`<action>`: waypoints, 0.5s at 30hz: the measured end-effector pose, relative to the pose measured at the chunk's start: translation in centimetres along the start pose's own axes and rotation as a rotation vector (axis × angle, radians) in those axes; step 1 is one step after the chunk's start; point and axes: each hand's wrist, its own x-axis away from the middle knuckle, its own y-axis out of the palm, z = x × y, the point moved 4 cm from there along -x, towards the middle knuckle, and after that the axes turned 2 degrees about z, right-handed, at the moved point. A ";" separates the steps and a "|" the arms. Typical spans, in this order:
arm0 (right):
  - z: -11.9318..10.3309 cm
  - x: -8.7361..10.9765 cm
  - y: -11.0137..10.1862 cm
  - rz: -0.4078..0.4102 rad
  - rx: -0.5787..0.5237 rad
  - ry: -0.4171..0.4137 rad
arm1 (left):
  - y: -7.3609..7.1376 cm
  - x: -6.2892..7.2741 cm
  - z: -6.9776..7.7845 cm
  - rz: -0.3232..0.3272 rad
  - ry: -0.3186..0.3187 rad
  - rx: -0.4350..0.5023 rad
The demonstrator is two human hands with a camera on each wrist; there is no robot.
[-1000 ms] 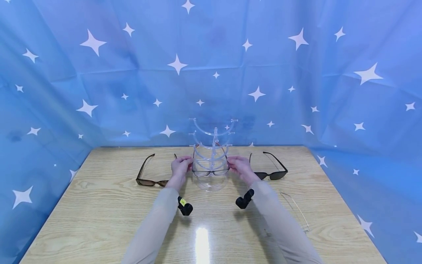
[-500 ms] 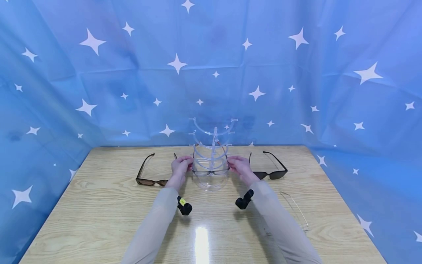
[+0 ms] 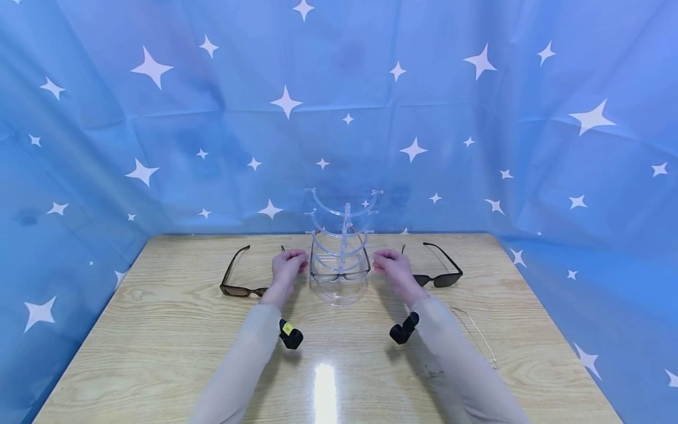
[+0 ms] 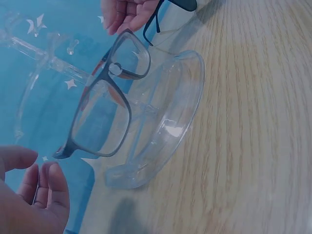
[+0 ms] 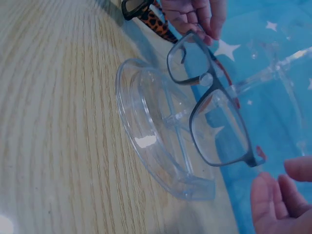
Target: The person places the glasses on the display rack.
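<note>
Grey-framed eyeglasses [image 3: 341,276] with reddish inner temples rest low on a clear plastic eyewear display stand [image 3: 345,235]. In the left wrist view, the glasses' frame [image 4: 75,122] faces outward above the stand's curved base [image 4: 168,131]. My left hand [image 3: 288,268] is beside the left hinge with a small gap; its thumb and fingertips are apart, holding nothing. On the other side, my right hand [image 3: 394,270] is just off the right hinge. The right wrist view shows that hand [image 5: 282,200] with thumb and fingers parted, nothing between them.
Tortoiseshell sunglasses [image 3: 236,291] lie left of the stand, partly behind the left hand. Black sunglasses [image 3: 447,281] lie to the right. Thin wire-rimmed glasses [image 3: 481,337] are partly covered by the right sleeve. A blue star-patterned cloth [image 3: 339,118] hangs behind the wooden table.
Both hands have let go of the eyeglasses and moved slightly outward, left hand to the left, right hand to the right. The eyeglasses stay on the stand.
</note>
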 end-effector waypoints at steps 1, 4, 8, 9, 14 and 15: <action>-0.1 0.2 -0.1 0.000 -0.003 -0.006 | -0.1 0.1 0.0 -0.009 0.003 -0.002; -0.3 0.7 -0.3 -0.010 -0.032 -0.013 | -0.6 0.5 0.2 -0.029 0.009 -0.024; -0.4 1.5 -0.3 -0.032 -0.054 -0.017 | -1.2 1.0 0.2 -0.041 0.020 -0.050; -0.4 1.8 -0.3 -0.035 -0.055 -0.018 | -1.3 1.1 0.1 -0.042 0.022 -0.052; -0.4 3.2 0.1 -0.075 -0.061 -0.017 | -2.2 1.6 0.0 -0.052 0.031 -0.057; -0.4 3.5 0.2 -0.087 -0.063 -0.015 | -2.3 1.8 0.0 -0.056 0.034 -0.055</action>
